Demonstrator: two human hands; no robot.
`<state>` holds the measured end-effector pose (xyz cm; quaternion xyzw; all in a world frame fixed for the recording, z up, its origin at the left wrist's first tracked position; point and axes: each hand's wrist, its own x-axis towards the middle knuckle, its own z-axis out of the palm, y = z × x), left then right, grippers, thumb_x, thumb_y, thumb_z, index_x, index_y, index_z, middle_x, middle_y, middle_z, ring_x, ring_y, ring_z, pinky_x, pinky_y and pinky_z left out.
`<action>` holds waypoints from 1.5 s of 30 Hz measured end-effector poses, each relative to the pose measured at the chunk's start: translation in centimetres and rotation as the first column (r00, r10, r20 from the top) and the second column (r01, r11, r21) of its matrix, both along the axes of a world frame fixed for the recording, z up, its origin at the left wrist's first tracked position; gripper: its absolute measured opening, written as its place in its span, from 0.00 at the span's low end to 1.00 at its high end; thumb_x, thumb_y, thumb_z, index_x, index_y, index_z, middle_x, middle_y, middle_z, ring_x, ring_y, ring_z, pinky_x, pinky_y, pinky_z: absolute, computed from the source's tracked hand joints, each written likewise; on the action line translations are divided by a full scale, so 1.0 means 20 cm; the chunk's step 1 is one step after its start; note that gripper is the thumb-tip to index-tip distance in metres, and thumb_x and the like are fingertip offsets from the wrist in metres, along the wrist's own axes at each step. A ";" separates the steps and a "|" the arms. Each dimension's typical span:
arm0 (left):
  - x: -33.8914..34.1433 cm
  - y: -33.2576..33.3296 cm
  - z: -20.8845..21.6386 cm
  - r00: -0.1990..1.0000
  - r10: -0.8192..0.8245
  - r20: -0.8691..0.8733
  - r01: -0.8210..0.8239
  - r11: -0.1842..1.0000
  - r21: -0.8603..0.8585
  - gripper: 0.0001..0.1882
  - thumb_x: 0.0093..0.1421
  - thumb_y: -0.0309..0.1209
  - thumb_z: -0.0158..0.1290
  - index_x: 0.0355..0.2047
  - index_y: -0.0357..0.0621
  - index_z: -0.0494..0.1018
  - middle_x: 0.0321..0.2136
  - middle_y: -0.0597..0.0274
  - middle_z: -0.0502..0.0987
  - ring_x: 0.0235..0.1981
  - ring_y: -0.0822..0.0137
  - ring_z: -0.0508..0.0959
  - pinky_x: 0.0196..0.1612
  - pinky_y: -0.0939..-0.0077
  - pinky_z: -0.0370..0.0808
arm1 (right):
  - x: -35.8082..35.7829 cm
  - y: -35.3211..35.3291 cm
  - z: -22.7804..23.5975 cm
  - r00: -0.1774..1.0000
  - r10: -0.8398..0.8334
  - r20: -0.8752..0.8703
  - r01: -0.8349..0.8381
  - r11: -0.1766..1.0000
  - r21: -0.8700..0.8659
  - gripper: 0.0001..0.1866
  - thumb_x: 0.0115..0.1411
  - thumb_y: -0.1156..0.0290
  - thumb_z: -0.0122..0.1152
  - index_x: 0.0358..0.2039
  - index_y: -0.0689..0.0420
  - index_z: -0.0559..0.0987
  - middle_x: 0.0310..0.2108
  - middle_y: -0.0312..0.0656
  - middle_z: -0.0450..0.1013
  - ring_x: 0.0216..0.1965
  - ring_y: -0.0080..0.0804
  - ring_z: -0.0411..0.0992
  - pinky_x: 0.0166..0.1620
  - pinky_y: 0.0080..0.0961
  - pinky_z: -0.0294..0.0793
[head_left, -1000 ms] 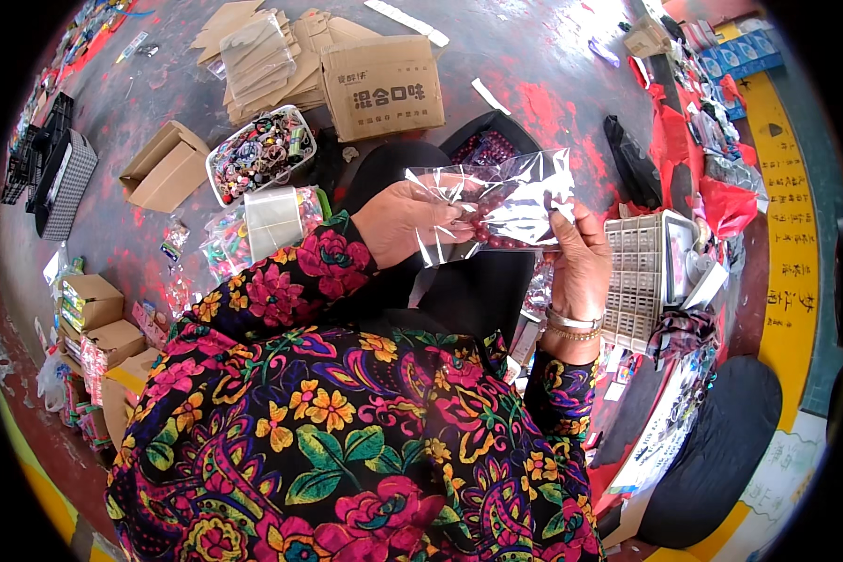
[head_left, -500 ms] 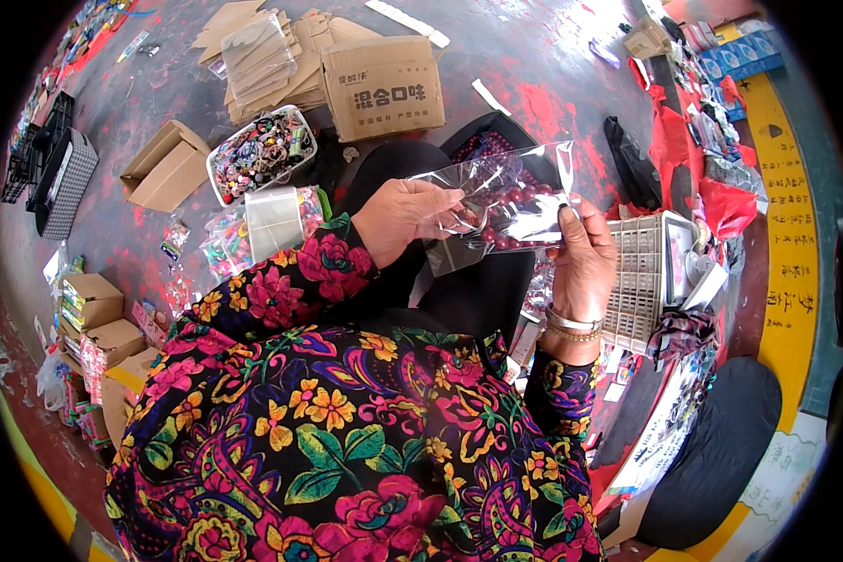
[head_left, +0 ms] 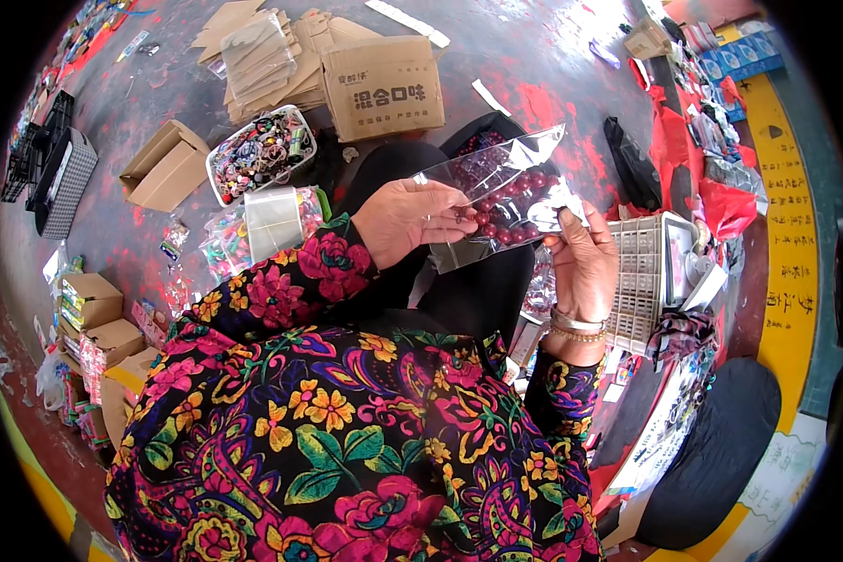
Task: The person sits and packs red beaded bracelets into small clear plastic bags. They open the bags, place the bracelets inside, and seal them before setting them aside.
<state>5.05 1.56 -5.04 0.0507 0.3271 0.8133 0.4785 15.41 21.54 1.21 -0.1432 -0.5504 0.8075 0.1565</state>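
Note:
A clear plastic bag (head_left: 468, 251) with dark red round beads (head_left: 513, 204) inside is stretched between my hands, above my lap. My left hand (head_left: 405, 223) grips the bag's left side, its fingers lying against the film beside the beads. With thumb and fingers, my right hand (head_left: 585, 262) pinches the right side, where a bright glare covers part of the film. Behind the bag, a dark container (head_left: 468, 139) with more small dark red beads shows partly between my knees.
A white bin of colourful hair ties (head_left: 262, 155) stands ahead left, beside an open cardboard box (head_left: 164, 164). Flattened cartons (head_left: 295, 66) and a printed carton (head_left: 384, 89) lie beyond. At right are a cream plastic basket (head_left: 632, 281) and a black stool seat (head_left: 717, 454).
The bag has tilted, and the beads now show more clearly through the film. My left fingers have spread a little along the bag; my right hand stays at its right side.

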 end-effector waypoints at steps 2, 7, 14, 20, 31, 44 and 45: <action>0.00 0.00 0.02 0.999 -0.041 0.018 0.041 0.999 -0.032 0.13 0.59 0.33 0.50 0.36 0.34 0.72 0.37 0.53 0.75 0.39 0.62 0.77 0.40 0.74 0.73 | -0.01 -0.01 0.02 1.000 -0.012 0.012 0.012 1.000 0.017 0.12 0.56 0.78 0.55 0.43 0.63 0.73 0.35 0.46 0.75 0.35 0.28 0.74 0.33 0.16 0.70; 0.01 0.00 0.02 0.992 -0.046 -0.118 0.030 0.991 -0.128 0.13 0.59 0.35 0.49 0.36 0.36 0.72 0.37 0.56 0.76 0.40 0.66 0.77 0.28 0.81 0.68 | -0.02 -0.02 0.04 1.000 -0.010 0.016 0.008 0.998 0.070 0.12 0.56 0.77 0.55 0.42 0.63 0.73 0.34 0.45 0.75 0.34 0.27 0.74 0.33 0.15 0.69; 0.00 -0.01 0.02 0.991 -0.124 -0.047 0.118 0.987 -0.111 0.09 0.59 0.30 0.49 0.35 0.36 0.72 0.33 0.57 0.77 0.37 0.64 0.79 0.17 0.89 0.60 | -0.06 -0.03 0.07 1.000 -0.021 0.002 0.020 0.989 0.149 0.13 0.55 0.76 0.57 0.41 0.64 0.73 0.33 0.44 0.76 0.33 0.26 0.74 0.32 0.13 0.67; 0.01 -0.01 0.04 0.992 -0.088 0.087 0.095 0.993 -0.074 0.09 0.58 0.27 0.50 0.37 0.36 0.70 0.34 0.57 0.76 0.41 0.62 0.78 0.16 0.92 0.63 | -0.07 -0.05 0.04 0.994 -0.107 -0.025 0.109 0.984 0.141 0.12 0.55 0.77 0.57 0.40 0.64 0.74 0.33 0.45 0.76 0.33 0.28 0.75 0.30 0.13 0.68; 0.06 0.01 0.05 0.982 -0.079 0.174 0.084 0.996 -0.020 0.13 0.61 0.36 0.48 0.38 0.39 0.68 0.35 0.53 0.76 0.41 0.63 0.77 0.23 0.86 0.67 | -0.09 -0.05 0.07 0.992 -0.129 -0.005 0.129 0.984 0.119 0.10 0.55 0.77 0.58 0.39 0.64 0.75 0.32 0.42 0.75 0.29 0.27 0.74 0.27 0.14 0.72; 0.02 -0.02 0.03 0.993 -0.025 0.112 0.021 0.999 0.043 0.11 0.60 0.34 0.48 0.38 0.40 0.68 0.34 0.53 0.76 0.39 0.63 0.77 0.21 0.90 0.67 | -0.09 -0.05 0.13 0.981 -0.142 0.134 0.071 0.898 0.434 0.11 0.59 0.67 0.54 0.34 0.62 0.77 0.24 0.35 0.73 0.22 0.17 0.69 0.23 0.12 0.68; 0.03 -0.03 0.04 0.991 -0.025 0.132 0.017 0.998 0.063 0.10 0.61 0.33 0.47 0.37 0.40 0.68 0.34 0.52 0.76 0.39 0.62 0.77 0.21 0.91 0.68 | -0.09 -0.03 0.13 0.972 -0.171 0.160 0.050 0.820 0.571 0.11 0.60 0.66 0.54 0.31 0.61 0.78 0.22 0.34 0.73 0.20 0.16 0.68 0.22 0.12 0.66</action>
